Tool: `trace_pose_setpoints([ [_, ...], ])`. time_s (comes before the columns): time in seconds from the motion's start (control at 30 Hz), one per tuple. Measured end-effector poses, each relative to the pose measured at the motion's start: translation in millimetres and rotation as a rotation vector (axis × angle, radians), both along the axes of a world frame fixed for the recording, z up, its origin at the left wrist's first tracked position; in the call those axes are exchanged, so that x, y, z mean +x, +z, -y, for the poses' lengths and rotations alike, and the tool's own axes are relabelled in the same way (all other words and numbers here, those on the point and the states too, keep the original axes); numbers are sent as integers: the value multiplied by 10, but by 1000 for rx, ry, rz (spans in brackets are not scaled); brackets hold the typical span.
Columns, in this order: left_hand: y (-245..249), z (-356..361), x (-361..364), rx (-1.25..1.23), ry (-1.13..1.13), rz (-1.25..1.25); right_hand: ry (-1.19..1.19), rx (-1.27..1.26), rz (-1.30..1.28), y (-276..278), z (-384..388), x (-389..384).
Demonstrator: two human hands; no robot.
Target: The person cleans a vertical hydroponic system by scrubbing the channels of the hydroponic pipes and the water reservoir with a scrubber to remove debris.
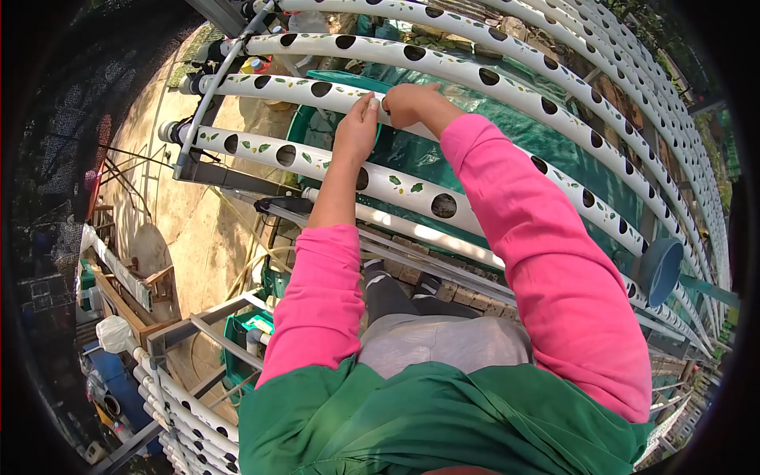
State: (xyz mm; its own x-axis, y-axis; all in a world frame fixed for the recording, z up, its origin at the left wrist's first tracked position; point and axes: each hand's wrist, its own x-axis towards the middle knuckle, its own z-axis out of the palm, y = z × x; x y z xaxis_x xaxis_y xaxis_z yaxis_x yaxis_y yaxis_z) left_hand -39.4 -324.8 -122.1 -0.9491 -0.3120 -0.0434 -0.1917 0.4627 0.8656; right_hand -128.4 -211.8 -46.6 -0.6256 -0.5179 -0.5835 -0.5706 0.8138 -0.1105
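Both my hands are close together over the second-nearest white pipe, which has round dark holes and leaf prints. My left hand [358,131] has its fingers pressed together, thumb up, at the pipe's near side; whatever is in them is too small to name. Curled at a hole of the same white pipe [277,89], my right hand [408,105] has its fingertips hidden from view. The nearest white pipe [317,162] passes below my left wrist. Beyond the hands lies the rim of a green tub [348,79].
More white pipes [467,71] curve away to the right above green sheeting [427,158]. A grey metal frame [237,180] holds their left ends. A blue-grey bowl [660,271] is at the right. Stacked pipes [190,423] and a green crate [241,348] are at the lower left.
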Motion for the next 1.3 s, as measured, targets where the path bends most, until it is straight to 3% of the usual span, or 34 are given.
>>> trace_pose_setpoints([
  [0.1, 136, -52, 35, 109, 12, 99, -29, 79, 53, 34, -21, -56],
  [0.17, 190, -50, 26, 99, 6, 88, 199, -71, 57, -89, -73, -102],
  [0.3, 98, -24, 40, 100, -35, 42, 122, -252, -24, -266, -246, -52],
  [0.4, 92, -7, 57, 197, -55, 51, -38, -950, -22, -549, -477, -48],
  [0.43, 281, -22, 104, 196, -58, 49, -39, -951, -26, -509, -503, -40],
  [0.5, 672, -32, 203, 408, -11, 356, -528, -1149, 4, -418, -544, -5],
  [0.57, 465, 143, 162, 263, -72, 245, -561, -1180, 61, -423, -513, -83],
  [0.63, 449, 413, 149, 69, -118, 83, -755, -1357, 199, -185, -388, -61],
  [0.67, 510, 534, 171, 130, -80, 116, -720, -1543, 292, -131, -313, -117],
  [0.8, 771, 976, 126, 236, -32, 220, -690, -1668, 219, 328, 118, -192],
  [0.9, 754, 1141, 44, 201, -38, 206, -498, -1476, -27, 301, 501, -199],
  [0.97, 714, 1220, -10, 182, -47, 201, -302, -1201, -142, 25, 713, -177],
  [1.03, 653, 1274, -54, 195, -53, 247, -30, -748, -108, -300, 870, -162],
  [1.07, 640, 1298, -61, 197, -68, 287, -28, -747, -106, -351, 932, -179],
  [1.13, 561, 1278, -106, 179, -73, 256, 43, -234, -181, -167, 1105, -73],
  [1.17, 503, 1286, -111, 158, -84, 230, 47, -234, -174, -140, 1214, -117],
  [1.23, 212, 1380, -197, 94, -93, 180, 26, 87, 22, -140, 1397, -348],
  [1.3, 50, 1416, -247, 11, -96, 68, 16, 58, 39, -262, 1365, -387],
])
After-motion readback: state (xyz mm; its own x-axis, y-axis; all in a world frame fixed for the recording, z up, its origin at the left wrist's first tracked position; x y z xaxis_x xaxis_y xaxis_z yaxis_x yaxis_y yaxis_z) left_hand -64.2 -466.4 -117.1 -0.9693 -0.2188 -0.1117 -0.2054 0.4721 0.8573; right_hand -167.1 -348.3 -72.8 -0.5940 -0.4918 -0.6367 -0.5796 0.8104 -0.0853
